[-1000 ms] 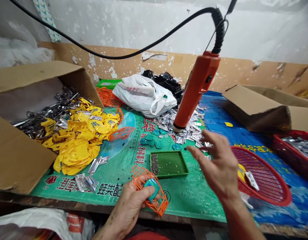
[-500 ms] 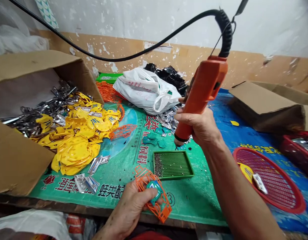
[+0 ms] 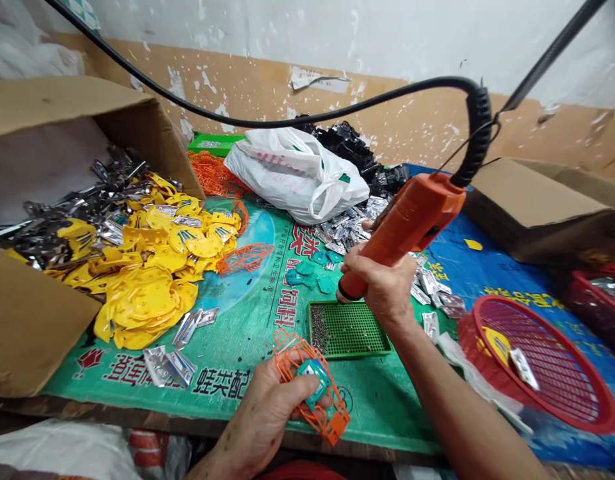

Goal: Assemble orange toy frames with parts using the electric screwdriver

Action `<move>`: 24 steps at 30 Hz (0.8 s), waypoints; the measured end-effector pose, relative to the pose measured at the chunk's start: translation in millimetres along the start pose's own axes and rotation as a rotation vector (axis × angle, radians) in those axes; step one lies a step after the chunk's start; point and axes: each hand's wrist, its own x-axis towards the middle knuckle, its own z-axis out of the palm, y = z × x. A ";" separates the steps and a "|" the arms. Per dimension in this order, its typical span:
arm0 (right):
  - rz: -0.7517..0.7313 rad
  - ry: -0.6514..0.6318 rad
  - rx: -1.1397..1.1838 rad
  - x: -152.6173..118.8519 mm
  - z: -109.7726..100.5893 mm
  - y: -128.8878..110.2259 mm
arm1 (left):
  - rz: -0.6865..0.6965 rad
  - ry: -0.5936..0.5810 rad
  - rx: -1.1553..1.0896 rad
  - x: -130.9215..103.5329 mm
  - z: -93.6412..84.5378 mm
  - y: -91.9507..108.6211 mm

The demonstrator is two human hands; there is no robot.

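Note:
At the front edge of the table my left hand (image 3: 274,403) grips an orange lattice piece (image 3: 332,421), the thumb pressing a small teal part (image 3: 314,381) on it. My right hand (image 3: 387,283) is wrapped round an orange power screwdriver (image 3: 404,230), which hangs from a black coiled cable (image 3: 480,137). The tool tilts down to the left, its black-ringed nose over the back edge of a green tray (image 3: 357,355). Small screws (image 3: 318,328) lie in the tray's left side. Behind the tray are loose teal pieces (image 3: 307,275).
Yellow parts (image 3: 147,300) spill from a cardboard box (image 3: 37,320) at left. A white plastic bag (image 3: 292,173) lies at the back beside black parts (image 3: 344,150). Silver pieces (image 3: 342,230) are scattered mid-table. A red basket (image 3: 607,400) and another box (image 3: 542,207) stand at right.
My right hand has lowered the screwdriver, tilting it further and bringing its nose to the tray's edge. My left hand keeps its hold on the orange piece. The view has shifted slightly.

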 end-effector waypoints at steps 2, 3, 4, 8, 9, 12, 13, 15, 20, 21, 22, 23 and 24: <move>0.000 0.002 -0.005 -0.6 0.0 1.0 | 0.008 -0.003 0.003 -0.2 0.6 -0.1; 0.002 0.002 -0.012 -0.9 0.1 1.6 | 0.007 -0.003 0.003 -0.2 0.8 -0.2; 0.002 0.006 -0.017 -1.0 0.2 2.2 | 0.002 -0.004 0.001 -0.1 1.0 -0.3; 0.006 0.009 -0.031 -0.5 0.6 4.5 | -0.006 -0.010 -0.013 1.4 0.8 -1.7; 0.005 0.008 -0.034 -0.1 0.5 5.0 | -0.009 -0.007 -0.013 1.8 0.7 -2.0; -0.005 0.000 -0.050 0.6 0.1 6.3 | -0.022 0.008 -0.010 2.9 0.7 -2.6; -0.008 -0.002 -0.057 0.5 0.0 6.6 | -0.023 0.006 -0.010 3.2 1.0 -2.4; -0.009 -0.001 -0.069 -0.2 -0.2 6.7 | -0.023 -0.005 -0.011 3.6 1.7 -1.7; 0.000 0.007 -0.039 -3.1 0.2 4.5 | -0.019 -0.007 -0.007 3.8 3.2 0.5; -0.001 0.011 -0.036 -3.4 0.3 3.9 | -0.017 -0.012 -0.004 3.7 3.2 0.7; -0.003 0.018 -0.036 -3.5 0.4 3.4 | -0.015 -0.017 -0.001 3.6 3.0 0.7; -0.002 0.021 -0.041 -3.4 0.4 2.9 | -0.014 -0.020 0.001 3.5 2.8 0.6; 0.001 0.023 -0.048 -3.3 0.4 2.6 | -0.015 -0.021 0.002 3.5 2.5 0.4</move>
